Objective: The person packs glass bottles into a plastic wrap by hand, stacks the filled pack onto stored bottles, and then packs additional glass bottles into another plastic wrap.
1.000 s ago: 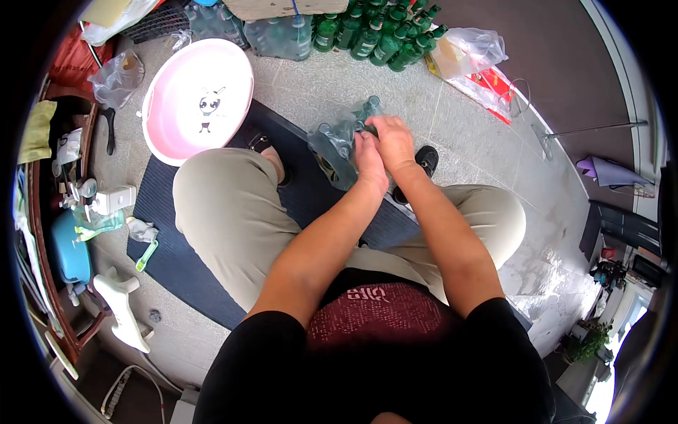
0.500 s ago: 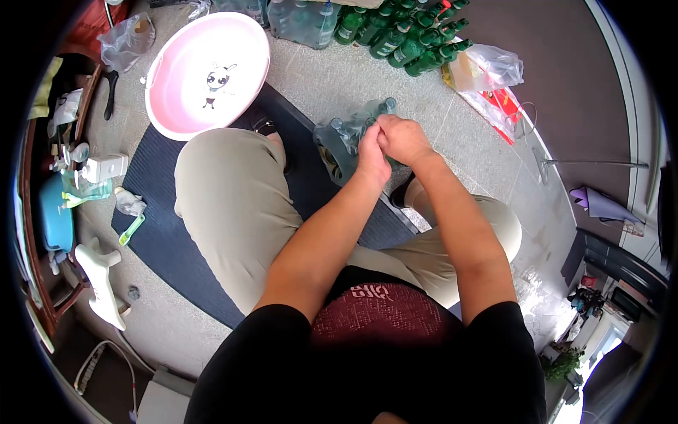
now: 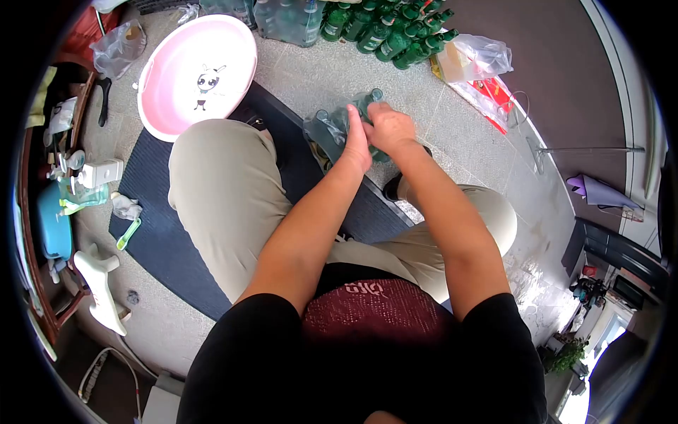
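A small pack of greenish bottles in clear plastic wrap [image 3: 328, 132] stands on the floor between my feet. My left hand [image 3: 358, 140] is at the pack's right part, its fingers stretched upward and its palm turned toward the other hand. Close beside it, my right hand [image 3: 391, 130] is bent over the bottles with its fingers curled. What the curled fingers grip, if anything, is hidden behind the hand. One bottle neck [image 3: 376, 94] shows just above the right hand.
A pink basin [image 3: 162, 85] with a rabbit picture lies at the upper left, partly over a dark mat [image 3: 166, 212]. Green bottles [image 3: 395, 44] and wrapped bottle packs [image 3: 289, 21] stand at the back. A white stool-like object [image 3: 102, 290] lies left.
My left hand has opened, its fingers now stretched upward and slightly away from the right hand. The right hand stays curled at the pack. The whole view has shifted a little.
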The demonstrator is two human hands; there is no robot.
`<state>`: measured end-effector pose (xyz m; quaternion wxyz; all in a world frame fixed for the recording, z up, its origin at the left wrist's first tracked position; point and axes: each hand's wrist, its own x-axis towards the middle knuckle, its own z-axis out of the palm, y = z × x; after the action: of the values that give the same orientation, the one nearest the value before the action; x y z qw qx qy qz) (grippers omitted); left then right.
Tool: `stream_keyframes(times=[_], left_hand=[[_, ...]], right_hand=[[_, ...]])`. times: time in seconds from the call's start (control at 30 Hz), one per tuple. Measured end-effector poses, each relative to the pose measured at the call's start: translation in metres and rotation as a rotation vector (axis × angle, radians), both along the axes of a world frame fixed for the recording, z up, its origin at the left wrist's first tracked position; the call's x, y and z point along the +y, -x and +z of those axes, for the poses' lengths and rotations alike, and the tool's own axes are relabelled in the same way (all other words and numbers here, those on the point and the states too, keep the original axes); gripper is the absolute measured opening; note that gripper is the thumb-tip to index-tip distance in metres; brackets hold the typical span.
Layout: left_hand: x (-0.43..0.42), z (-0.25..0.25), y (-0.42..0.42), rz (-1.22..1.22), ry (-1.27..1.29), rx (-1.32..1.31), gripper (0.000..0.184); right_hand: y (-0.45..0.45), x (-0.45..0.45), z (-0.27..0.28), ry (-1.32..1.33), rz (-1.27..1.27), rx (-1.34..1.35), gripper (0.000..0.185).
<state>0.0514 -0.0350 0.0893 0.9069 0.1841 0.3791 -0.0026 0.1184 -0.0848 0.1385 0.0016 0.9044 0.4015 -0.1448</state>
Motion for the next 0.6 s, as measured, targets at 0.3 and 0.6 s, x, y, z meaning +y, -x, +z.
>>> stream_keyframes(times=[0.3,0.6], left_hand=[[-0.016,-0.017,0.009,0.048,-0.062,0.068,0.072],[-0.033,-0.029,-0.004,0.167,-0.087,0.081,0.035]], right_hand=[[0.004,0.004,-0.016,0.132,0.136,-0.081,0.025],[-0.018,0.001,-0.006,0.186,0.344,-0.083,0.02]])
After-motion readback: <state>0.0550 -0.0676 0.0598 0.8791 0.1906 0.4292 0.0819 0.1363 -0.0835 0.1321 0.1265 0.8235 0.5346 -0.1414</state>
